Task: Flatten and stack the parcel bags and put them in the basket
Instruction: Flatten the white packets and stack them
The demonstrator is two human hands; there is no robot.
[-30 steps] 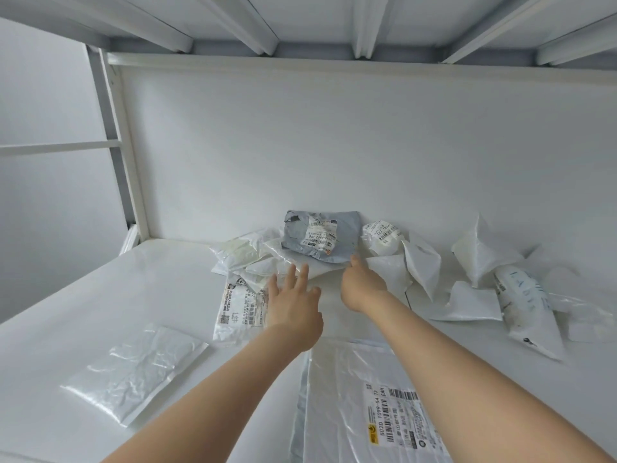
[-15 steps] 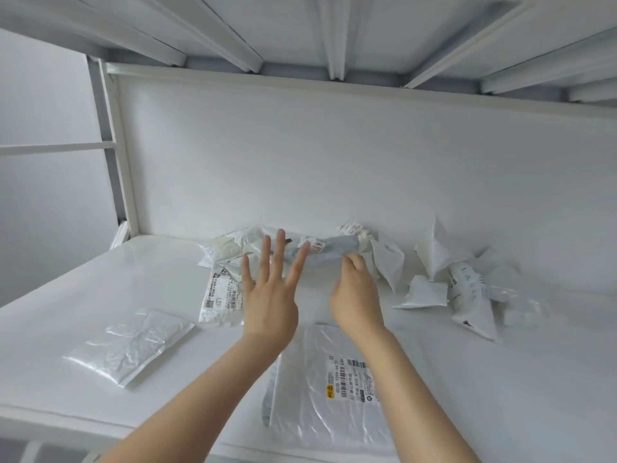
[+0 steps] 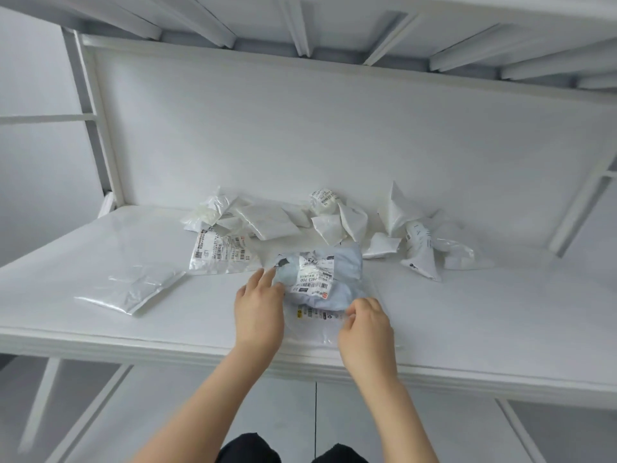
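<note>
A crumpled grey-blue parcel bag (image 3: 337,265) with a white shipping label lies on top of a flat clear bag (image 3: 320,325) near the shelf's front edge. My left hand (image 3: 258,304) rests at the grey bag's left edge, fingers stretched onto it. My right hand (image 3: 365,324) pinches the grey bag's near right corner with curled fingers. Behind them lies a heap of several crumpled white parcel bags (image 3: 267,222). A flat labelled bag (image 3: 220,253) lies to the left of the grey one. No basket is in view.
A flat clear bag (image 3: 133,290) lies alone on the left of the white shelf (image 3: 500,329). More crumpled white bags (image 3: 417,238) sit at the back right. A back panel and an upper shelf close in the space.
The grey bag has come from the back heap forward onto the flat clear bag. Both hands drew back toward the front edge with it, and the camera view pulled back.
</note>
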